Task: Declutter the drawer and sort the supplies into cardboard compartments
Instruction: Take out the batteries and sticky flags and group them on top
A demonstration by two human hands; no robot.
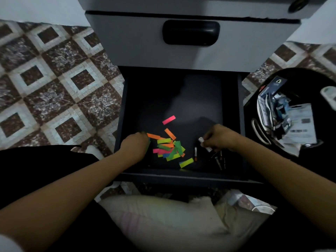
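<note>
Reaching into an open dark drawer at the centre of the frame, the person has both forearms stretched in from the lower corners. The left hand sits knuckles-up at the left edge of a loose heap of neon paper strips in orange, green, yellow, pink and blue. Its fingers are curled downward and their tips are hidden. A sliver of green shows beside it, but whether it actually holds a strip cannot be told. The right hand, at the drawer's lower right, has its fingers curled round a small white tube, whose end pokes out to the left.

One pink strip lies apart, above the heap, and a yellow strip lies below it near the front wall. Just beside the right hand lie a short white-and-orange stick and several thin dark pen-like pieces, too dim to identify.

Above, a closed grey drawer front carries a black recessed handle. At the right edge a black round container, cut off by the frame, holds a jumble of papers and packets, their print blurred, and a dark blue box. Patterned brown-and-white floor tiles fill the upper left, and a pale cushion lies at the bottom centre. No cardboard compartments can be made out.
</note>
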